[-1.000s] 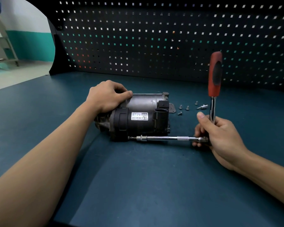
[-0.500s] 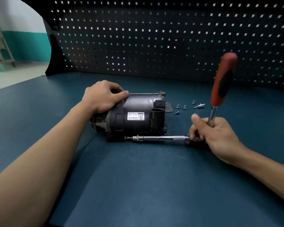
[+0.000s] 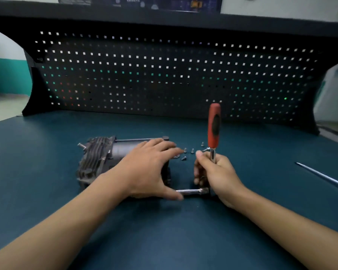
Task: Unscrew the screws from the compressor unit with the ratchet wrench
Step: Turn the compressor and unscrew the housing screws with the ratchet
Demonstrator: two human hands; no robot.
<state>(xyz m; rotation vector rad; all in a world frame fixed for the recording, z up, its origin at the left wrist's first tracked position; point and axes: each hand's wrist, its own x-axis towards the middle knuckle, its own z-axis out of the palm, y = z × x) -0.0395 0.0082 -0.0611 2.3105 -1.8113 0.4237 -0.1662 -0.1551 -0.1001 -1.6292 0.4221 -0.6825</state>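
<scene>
Compressor unit (image 3: pixel 95 158) lies on its side on the tabletop (image 3: pixel 164 240), just left of centre. At least four loose screws (image 3: pixel 185 150) sit just behind its right end, so part of the work looks done. How many are still threaded in cannot be told. The ratchet wrench (image 3: pixel 214 126) stands handle-up, and its extension bar (image 3: pixel 189 191) runs level toward the unit's near side, with the tip hidden under the left hand (image 3: pixel 148 168). That hand is spread flat over the housing with straight fingers, its thumb down at the bar. The right hand (image 3: pixel 217 174) is curled tight round the wrench's steel shank below the red grip.
</scene>
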